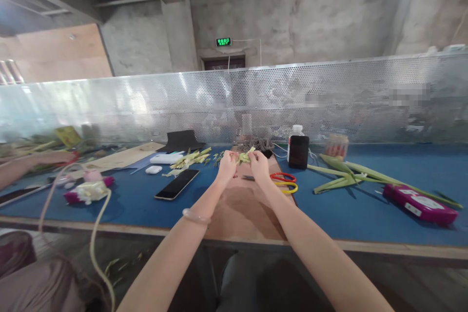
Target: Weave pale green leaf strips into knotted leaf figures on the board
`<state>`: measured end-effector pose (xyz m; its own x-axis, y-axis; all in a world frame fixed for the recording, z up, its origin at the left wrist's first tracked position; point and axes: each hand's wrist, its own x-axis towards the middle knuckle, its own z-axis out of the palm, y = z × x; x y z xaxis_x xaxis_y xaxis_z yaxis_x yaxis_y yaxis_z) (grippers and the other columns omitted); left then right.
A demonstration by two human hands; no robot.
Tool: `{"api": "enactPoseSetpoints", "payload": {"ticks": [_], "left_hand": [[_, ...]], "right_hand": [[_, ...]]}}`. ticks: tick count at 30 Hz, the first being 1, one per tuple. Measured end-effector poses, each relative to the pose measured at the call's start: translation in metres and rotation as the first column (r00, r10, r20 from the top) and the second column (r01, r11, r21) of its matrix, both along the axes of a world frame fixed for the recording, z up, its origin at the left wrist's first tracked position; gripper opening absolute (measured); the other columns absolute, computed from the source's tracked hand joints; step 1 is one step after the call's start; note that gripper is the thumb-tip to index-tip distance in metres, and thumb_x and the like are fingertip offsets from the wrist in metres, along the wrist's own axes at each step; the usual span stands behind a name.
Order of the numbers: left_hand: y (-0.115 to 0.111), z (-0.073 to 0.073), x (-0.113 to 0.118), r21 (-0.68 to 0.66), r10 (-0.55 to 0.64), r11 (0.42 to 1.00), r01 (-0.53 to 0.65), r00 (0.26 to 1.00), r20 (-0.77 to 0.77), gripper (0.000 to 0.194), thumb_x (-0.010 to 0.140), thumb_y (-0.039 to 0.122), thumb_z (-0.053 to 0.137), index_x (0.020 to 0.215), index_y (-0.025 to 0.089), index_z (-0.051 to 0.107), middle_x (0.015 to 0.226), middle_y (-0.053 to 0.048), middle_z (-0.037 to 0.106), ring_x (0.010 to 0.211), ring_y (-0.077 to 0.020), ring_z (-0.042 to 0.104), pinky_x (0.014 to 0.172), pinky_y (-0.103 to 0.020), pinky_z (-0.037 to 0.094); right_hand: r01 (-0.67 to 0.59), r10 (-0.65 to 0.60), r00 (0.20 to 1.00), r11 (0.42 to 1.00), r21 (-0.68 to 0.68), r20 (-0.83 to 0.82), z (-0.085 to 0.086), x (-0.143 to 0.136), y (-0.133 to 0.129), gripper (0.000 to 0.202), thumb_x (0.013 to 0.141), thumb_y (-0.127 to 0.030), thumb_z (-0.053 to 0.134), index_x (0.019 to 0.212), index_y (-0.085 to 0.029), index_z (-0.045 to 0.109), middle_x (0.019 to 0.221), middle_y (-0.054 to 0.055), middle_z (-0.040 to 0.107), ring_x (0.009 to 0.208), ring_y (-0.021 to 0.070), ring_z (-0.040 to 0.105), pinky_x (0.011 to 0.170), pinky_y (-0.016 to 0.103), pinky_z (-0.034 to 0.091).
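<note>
Holding the pale leaf [243, 157] between left grip [228, 163] and right grip [259, 162], I record both closed on it by the fingertips, apparently to steady it from either end. It is raised over the brown board [237, 212], central before me. Scissors [281, 174] lie by my right wrist, handles rightward, presumably for easy reach. Yellow-green strips [193, 157] sit left on the blue table [137, 209], beyond the flat phone [178, 184]. One black device [299, 152] stands upright before the bottle [297, 129], seemingly propped by it
</note>
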<state>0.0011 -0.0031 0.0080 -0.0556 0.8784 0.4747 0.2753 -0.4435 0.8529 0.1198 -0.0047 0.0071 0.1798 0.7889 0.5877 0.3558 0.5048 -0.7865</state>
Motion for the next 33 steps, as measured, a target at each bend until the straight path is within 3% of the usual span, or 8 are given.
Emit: {"api": "enactPoseSetpoints", "payload": {"ticks": [8,11,17,22,26,29,33], "left_hand": [[0.000,0.001,-0.004,0.047,0.038,0.998,-0.037,0.999,-0.016,0.016,0.084,0.031,0.040,0.087,0.017,0.047,0.041,0.007,0.040,0.029,-0.0105,0.040,0.033,-0.019,0.029],[0.002,0.000,-0.005,0.042,-0.014,0.999,0.015,1.000,-0.019,0.017,0.083,0.033,0.041,0.086,0.017,0.046,0.039,0.008,0.038,0.026,-0.0106,0.038,0.033,-0.020,0.030],[0.005,0.001,-0.002,0.056,-0.158,0.986,0.156,0.987,0.023,0.017,0.084,0.034,0.039,0.082,0.018,0.043,0.046,0.005,0.049,0.038,-0.0126,0.052,0.043,-0.022,0.041],[0.001,0.005,-0.001,0.074,-0.227,0.972,0.224,0.973,0.036,0.020,0.086,0.031,0.034,0.072,0.018,0.041,0.044,0.006,0.045,0.036,-0.0097,0.046,0.041,-0.020,0.039],[0.003,0.003,-0.002,0.068,-0.239,0.969,0.236,0.970,0.043,0.020,0.085,0.031,0.036,0.071,0.018,0.040,0.045,0.007,0.041,0.033,-0.0071,0.039,0.037,-0.017,0.033],[0.005,0.002,-0.003,0.067,-0.241,0.969,0.239,0.970,0.037,0.020,0.085,0.032,0.037,0.070,0.018,0.040,0.045,0.007,0.040,0.034,-0.0070,0.038,0.036,-0.017,0.031],[0.004,0.003,-0.004,0.056,-0.224,0.973,0.223,0.974,0.019,0.021,0.085,0.033,0.037,0.071,0.018,0.041,0.045,0.007,0.042,0.033,-0.0070,0.038,0.036,-0.017,0.031]], "right_hand": [[0.085,-0.086,0.996,0.996,0.033,0.022,-0.002,-0.002,-0.002,0.022,0.085,-0.032,0.046,0.090,-0.013,0.055,0.087,0.003,0.058,0.076,0.0125,0.056,0.069,0.032,0.047],[0.082,-0.083,0.996,0.996,0.041,0.033,-0.002,0.001,-0.001,0.022,0.085,-0.032,0.046,0.090,-0.012,0.055,0.086,0.003,0.058,0.075,0.0123,0.056,0.069,0.031,0.046],[0.035,-0.039,0.998,0.997,0.072,0.049,-0.001,0.001,0.001,0.022,0.085,-0.031,0.046,0.093,-0.012,0.055,0.089,0.003,0.057,0.078,0.0132,0.056,0.071,0.033,0.046],[-0.041,0.038,0.998,0.997,0.069,0.046,0.000,-0.001,-0.001,0.020,0.085,-0.029,0.047,0.093,-0.012,0.054,0.088,0.003,0.057,0.078,0.0129,0.055,0.070,0.032,0.047],[-0.115,0.115,0.993,0.993,0.012,0.026,0.001,-0.003,-0.004,0.021,0.086,-0.031,0.045,0.089,-0.012,0.054,0.076,0.000,0.055,0.061,0.0081,0.053,0.055,0.024,0.046],[-0.184,0.184,0.983,0.982,-0.048,0.011,0.002,-0.003,-0.008,0.023,0.087,-0.033,0.042,0.086,-0.012,0.052,0.061,-0.005,0.049,0.043,0.0033,0.043,0.041,0.017,0.038],[-0.217,0.219,0.976,0.973,-0.076,0.014,0.004,-0.003,-0.011,0.025,0.088,-0.034,0.041,0.083,-0.012,0.052,0.054,-0.007,0.044,0.037,0.0018,0.036,0.035,0.015,0.033]]}}
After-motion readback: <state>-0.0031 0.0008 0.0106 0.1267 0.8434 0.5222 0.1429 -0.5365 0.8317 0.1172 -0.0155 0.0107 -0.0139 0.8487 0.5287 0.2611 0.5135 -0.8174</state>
